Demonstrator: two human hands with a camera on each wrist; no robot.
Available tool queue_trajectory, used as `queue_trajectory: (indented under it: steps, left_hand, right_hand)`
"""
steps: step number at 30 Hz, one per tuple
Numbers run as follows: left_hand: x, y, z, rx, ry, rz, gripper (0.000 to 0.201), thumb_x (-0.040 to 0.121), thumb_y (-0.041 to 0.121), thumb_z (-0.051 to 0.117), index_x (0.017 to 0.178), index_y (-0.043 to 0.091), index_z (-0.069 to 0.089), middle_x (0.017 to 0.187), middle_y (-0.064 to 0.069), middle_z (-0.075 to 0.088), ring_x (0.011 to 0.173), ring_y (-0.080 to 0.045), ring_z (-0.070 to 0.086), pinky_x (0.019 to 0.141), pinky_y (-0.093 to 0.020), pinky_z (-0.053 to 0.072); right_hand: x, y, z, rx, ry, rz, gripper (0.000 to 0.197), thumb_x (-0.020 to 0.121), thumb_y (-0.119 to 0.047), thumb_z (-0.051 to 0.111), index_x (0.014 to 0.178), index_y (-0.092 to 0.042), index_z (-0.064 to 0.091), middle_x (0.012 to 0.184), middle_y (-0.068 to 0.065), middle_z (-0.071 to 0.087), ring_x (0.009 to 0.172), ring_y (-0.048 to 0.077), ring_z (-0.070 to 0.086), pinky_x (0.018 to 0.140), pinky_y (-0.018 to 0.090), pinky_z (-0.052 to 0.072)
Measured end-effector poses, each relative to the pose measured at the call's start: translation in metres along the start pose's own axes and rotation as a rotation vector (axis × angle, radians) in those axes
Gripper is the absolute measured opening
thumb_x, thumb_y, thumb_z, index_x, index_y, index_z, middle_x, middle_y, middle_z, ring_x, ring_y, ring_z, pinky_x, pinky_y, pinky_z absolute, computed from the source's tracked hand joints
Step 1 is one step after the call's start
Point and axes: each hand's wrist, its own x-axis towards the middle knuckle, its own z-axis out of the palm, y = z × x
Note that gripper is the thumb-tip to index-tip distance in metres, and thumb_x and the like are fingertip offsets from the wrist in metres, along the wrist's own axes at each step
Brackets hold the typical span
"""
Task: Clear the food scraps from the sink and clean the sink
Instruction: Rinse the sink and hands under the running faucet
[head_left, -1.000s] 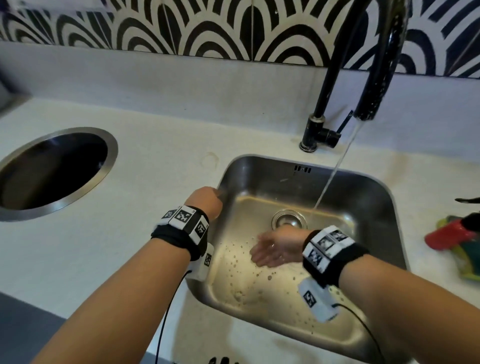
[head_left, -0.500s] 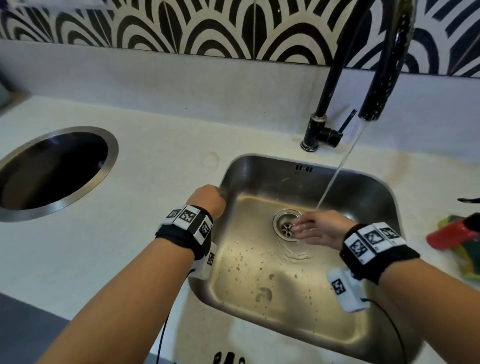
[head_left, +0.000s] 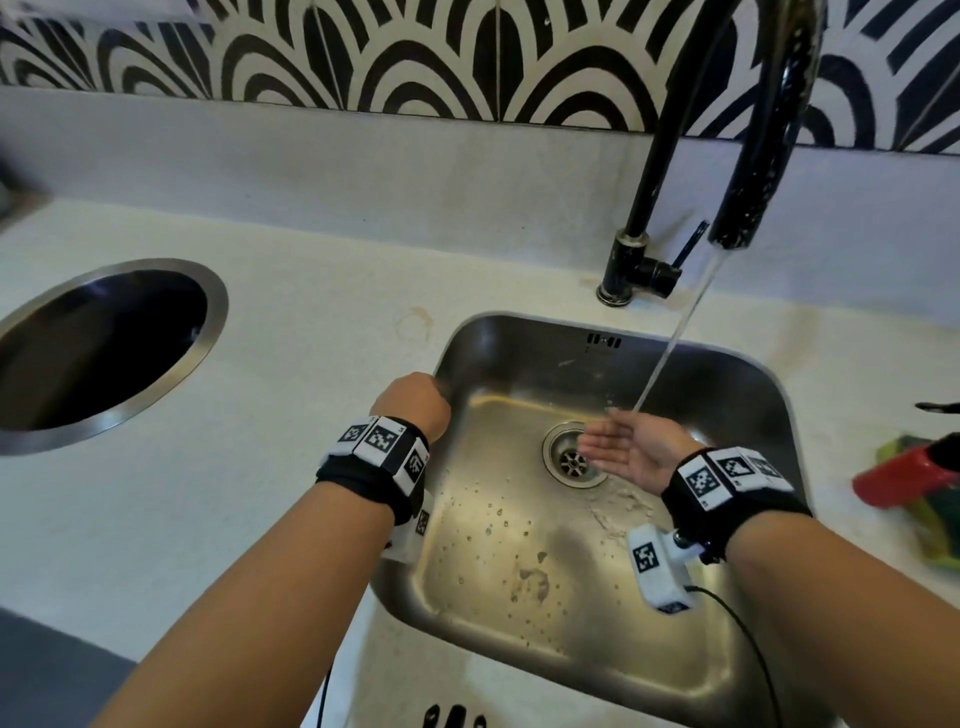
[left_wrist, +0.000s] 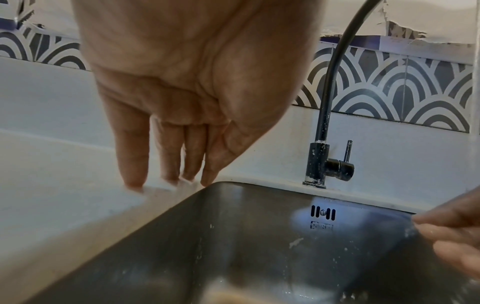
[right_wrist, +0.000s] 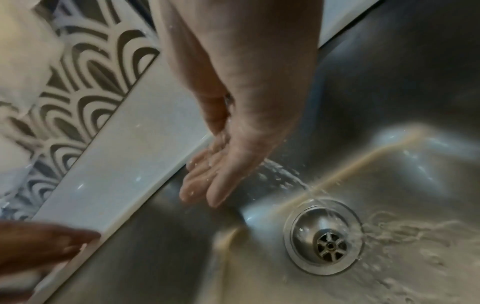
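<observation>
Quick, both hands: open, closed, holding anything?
Left hand: open, fingertips resting on the white counter edge, holding nothing.
Right hand: open, palm up under the running water, empty.

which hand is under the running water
The right hand: it is held open, palm up, in the tap's stream above the drain. The left hand rests dry on the sink's left rim.

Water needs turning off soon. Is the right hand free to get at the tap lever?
Probably yes: the right hand is open, holds nothing, and nothing stands between it and the tap lever behind the sink.
</observation>
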Motion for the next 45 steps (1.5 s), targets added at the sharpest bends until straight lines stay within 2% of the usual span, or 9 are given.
queue_trajectory:
  steps: [3, 7, 13, 17, 20, 25, 33, 39, 45]
  left_hand:
    - [0.002, -0.001, -0.001, -0.019, 0.009, 0.004, 0.037, 0.092, 0.011, 0.041, 0.123, 0.013, 0.06, 0.127, -0.012, 0.06, 0.116, -0.03, 0.056, 0.095, -0.033, 0.044]
    - [0.001, -0.002, -0.002, -0.025, 0.001, 0.006, 0.036, 0.092, 0.011, 0.042, 0.123, 0.012, 0.061, 0.126, -0.012, 0.06, 0.115, -0.03, 0.056, 0.094, -0.033, 0.045]
    - [0.002, -0.001, -0.001, -0.025, 0.014, 0.004, 0.036, 0.091, 0.011, 0.043, 0.122, 0.012, 0.061, 0.124, -0.012, 0.061, 0.114, -0.03, 0.057, 0.093, -0.033, 0.046]
    - [0.001, -0.002, 0.001, -0.024, 0.019, -0.002, 0.036, 0.091, 0.012, 0.042, 0.122, 0.012, 0.061, 0.125, -0.012, 0.061, 0.115, -0.03, 0.057, 0.092, -0.033, 0.045]
    - [0.002, -0.002, 0.001, -0.032, 0.018, -0.005, 0.038, 0.091, 0.012, 0.042, 0.123, 0.012, 0.06, 0.124, -0.012, 0.061, 0.114, -0.03, 0.057, 0.091, -0.033, 0.045]
    - [0.003, 0.001, 0.001, -0.032, 0.035, -0.013, 0.036, 0.091, 0.012, 0.041, 0.122, 0.013, 0.061, 0.124, -0.012, 0.061, 0.114, -0.03, 0.057, 0.091, -0.033, 0.045]
    - [0.004, 0.007, 0.001, 0.007, 0.036, -0.008, 0.035, 0.091, 0.01, 0.041, 0.119, 0.01, 0.062, 0.12, -0.013, 0.063, 0.112, -0.031, 0.058, 0.088, -0.032, 0.045]
    - [0.005, 0.006, 0.001, -0.004, 0.036, -0.01, 0.036, 0.091, 0.011, 0.041, 0.121, 0.011, 0.061, 0.122, -0.014, 0.062, 0.113, -0.032, 0.057, 0.09, -0.033, 0.045]
    - [0.005, 0.005, 0.003, -0.008, 0.057, -0.008, 0.036, 0.092, 0.011, 0.041, 0.122, 0.011, 0.06, 0.122, -0.014, 0.062, 0.113, -0.032, 0.057, 0.089, -0.033, 0.045]
  right_hand:
    - [0.001, 0.016, 0.034, -0.216, -0.127, 0.086, 0.042, 0.101, -0.028, 0.037, 0.099, 0.002, 0.065, 0.092, 0.017, 0.072, 0.086, 0.027, 0.069, 0.079, 0.033, 0.053]
    - [-0.004, 0.043, 0.101, -0.433, -0.31, 0.225, 0.044, 0.102, -0.031, 0.033, 0.083, -0.005, 0.063, 0.082, 0.009, 0.065, 0.073, 0.02, 0.06, 0.067, 0.026, 0.046]
    - [0.009, 0.05, 0.148, -0.374, -0.201, 0.08, 0.039, 0.101, -0.028, 0.034, 0.076, -0.012, 0.06, 0.077, 0.002, 0.061, 0.065, 0.014, 0.052, 0.06, 0.025, 0.04]
    - [0.017, 0.034, 0.12, -0.201, -0.121, 0.02, 0.039, 0.102, -0.03, 0.032, 0.084, -0.009, 0.059, 0.083, 0.007, 0.061, 0.067, 0.016, 0.052, 0.062, 0.025, 0.038]
    - [0.02, 0.021, 0.075, -0.109, -0.014, -0.022, 0.038, 0.102, -0.029, 0.032, 0.09, -0.007, 0.06, 0.104, 0.013, 0.065, 0.089, 0.024, 0.061, 0.083, 0.034, 0.045]
    - [0.018, 0.011, 0.012, 0.147, 0.12, -0.075, 0.041, 0.102, -0.027, 0.034, 0.116, 0.004, 0.058, 0.12, 0.02, 0.063, 0.107, 0.033, 0.062, 0.079, 0.034, 0.049]
    - [0.012, 0.003, -0.004, 0.342, 0.064, -0.061, 0.043, 0.102, -0.035, 0.034, 0.098, -0.003, 0.062, 0.078, 0.014, 0.073, 0.085, 0.026, 0.068, 0.066, 0.033, 0.053]
    - [0.014, 0.004, 0.003, 0.404, 0.042, -0.03, 0.044, 0.102, -0.027, 0.032, 0.097, 0.002, 0.064, 0.084, 0.02, 0.073, 0.085, 0.03, 0.07, 0.082, 0.038, 0.054]
    - [0.024, 0.004, 0.004, 0.448, 0.028, -0.032, 0.04, 0.101, -0.023, 0.03, 0.099, 0.0, 0.063, 0.081, 0.017, 0.074, 0.076, 0.028, 0.073, 0.068, 0.037, 0.058]
